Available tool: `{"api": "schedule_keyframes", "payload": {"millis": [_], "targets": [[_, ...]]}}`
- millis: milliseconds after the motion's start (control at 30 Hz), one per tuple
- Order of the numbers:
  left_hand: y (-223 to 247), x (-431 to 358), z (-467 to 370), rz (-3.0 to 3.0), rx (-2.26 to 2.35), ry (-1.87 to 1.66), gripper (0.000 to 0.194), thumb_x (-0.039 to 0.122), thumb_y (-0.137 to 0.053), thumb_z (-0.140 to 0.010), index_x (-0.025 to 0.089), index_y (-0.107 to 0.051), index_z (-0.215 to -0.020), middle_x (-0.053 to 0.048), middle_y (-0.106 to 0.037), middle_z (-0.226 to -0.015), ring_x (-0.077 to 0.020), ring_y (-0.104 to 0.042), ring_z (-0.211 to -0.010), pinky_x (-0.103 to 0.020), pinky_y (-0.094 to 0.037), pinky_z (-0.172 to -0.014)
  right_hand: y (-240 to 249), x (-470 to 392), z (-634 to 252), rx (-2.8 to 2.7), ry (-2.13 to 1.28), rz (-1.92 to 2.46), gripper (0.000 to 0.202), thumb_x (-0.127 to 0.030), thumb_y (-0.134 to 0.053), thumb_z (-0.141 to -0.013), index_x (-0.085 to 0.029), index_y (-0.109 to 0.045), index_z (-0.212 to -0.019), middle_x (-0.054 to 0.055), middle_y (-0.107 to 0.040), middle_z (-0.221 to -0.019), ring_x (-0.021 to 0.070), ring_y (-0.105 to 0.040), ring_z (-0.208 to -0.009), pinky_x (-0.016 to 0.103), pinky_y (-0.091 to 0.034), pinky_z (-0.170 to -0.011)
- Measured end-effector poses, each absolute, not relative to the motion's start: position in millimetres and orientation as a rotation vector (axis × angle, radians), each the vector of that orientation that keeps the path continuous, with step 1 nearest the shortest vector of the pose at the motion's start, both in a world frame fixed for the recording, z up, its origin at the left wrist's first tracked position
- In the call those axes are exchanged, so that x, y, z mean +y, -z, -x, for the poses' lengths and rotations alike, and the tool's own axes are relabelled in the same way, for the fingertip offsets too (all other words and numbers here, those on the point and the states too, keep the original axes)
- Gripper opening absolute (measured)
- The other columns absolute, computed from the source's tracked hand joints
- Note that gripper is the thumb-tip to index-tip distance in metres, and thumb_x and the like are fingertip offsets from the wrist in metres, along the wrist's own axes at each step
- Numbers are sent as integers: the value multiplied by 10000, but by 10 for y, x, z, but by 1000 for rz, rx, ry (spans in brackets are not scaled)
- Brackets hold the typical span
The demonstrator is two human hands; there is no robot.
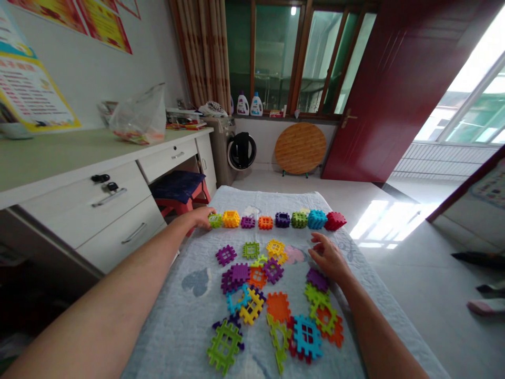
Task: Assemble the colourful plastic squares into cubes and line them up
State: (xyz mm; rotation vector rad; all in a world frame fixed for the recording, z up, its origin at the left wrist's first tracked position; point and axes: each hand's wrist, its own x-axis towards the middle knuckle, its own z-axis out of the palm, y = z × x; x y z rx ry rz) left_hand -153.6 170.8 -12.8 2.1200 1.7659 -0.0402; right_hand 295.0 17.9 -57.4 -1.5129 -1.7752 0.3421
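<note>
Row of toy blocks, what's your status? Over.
Left hand touching green end block. Right hand empty, fingers parted. Eight-block row across the cloth. Loose flat pieces scattered on the near side.

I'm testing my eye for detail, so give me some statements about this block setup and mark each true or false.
1. The left hand touches the green block at the left end of the row. True.
2. The right hand grips a block. False: it holds none.
3. The row has five blocks. False: it has eight.
4. A red block ends the row on the right. True.
5. The round wooden board stands upright below the window. True.
</note>
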Motion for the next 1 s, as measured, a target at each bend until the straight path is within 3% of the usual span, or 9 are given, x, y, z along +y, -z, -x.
{"api": "schedule_keyframes", "payload": {"millis": [100, 233, 433, 533, 667, 800, 1000], "targets": [[116, 1695, 1506, -2137, 1782, 57, 630, 170, -643, -446, 164, -589, -1073, -39, -686, -939, -255, -640, -878, -276, -488, -715, 565, 178, -2953, -1786, -341, 1518, 425, -308, -552, -728, -180, -552, -1133, 75, -632, -973, 172, -603, -748, 355, -507, -734], [79, 1634, 1475, -2162, 1801, 41, 682, 173, -647, -449, 170, -572, -1127, -35, -683, -951, -254, -643, -882, -276, -489, -728, 571, 184, -2963, -1790, -353, 1517, 423, -295, -554, -725, -179, -553, -1131, 77, -630, -981, 171, -604, -748, 359, -511, -743], [-42, 1435, 1483, -2270, 1889, -157, 867, 201, -679, -464, 155, -440, -1297, -124, -554, -1248, -325, -496, -1179, -350, -400, -971, 572, 184, -2959, -1785, -362, 1526, 423, -282, -557, -723, -188, -553, -1136, 74, -633, -988, 174, -606, -765, 361, -512, -749], [-84, 1167, 1428, -2338, 1897, -294, 701, 233, -609, -602, 152, -452, -1281, -123, -518, -1282, -299, -451, -1220, -365, -342, -1033, 559, 180, -2953, -1807, -366, 1530, 425, -286, -550, -724, -175, -553, -1134, 79, -632, -985, 174, -606, -760, 361, -507, -750], [-88, 617, 1218, -2407, 1543, -363, 349, 266, -492, -759, 154, -599, -1072, -91, -596, -1116, -222, -559, -1055, -320, -401, -977, 563, 179, -2950, -1825, -345, 1524, 417, -282, -541, -725, -159, -567, -1123, 88, -634, -980, 179, -606, -766, 360, -501, -752], [-27, 205, 1008, -2389, 1295, -311, 352, 285, -569, -719, 197, -623, -1056, -57, -598, -1138, -220, -539, -1100, -320, -392, -993, 582, 172, -2947, -1845, -297, 1518, 405, -275, -547, -721, -162, -588, -1109, 84, -645, -957, 183, -604, -773, 356, -494, -762], [108, 152, 910, -2373, 1368, -380, 384, 179, -597, -624, 182, -650, -1004, -71, -622, -1049, -242, -571, -1025, -335, -438, -924, 579, 156, -2937, -1860, -277, 1506, 402, -276, -549, -717, -164, -596, -1101, 82, -645, -946, 184, -601, -770, 346, -493, -746]]}}
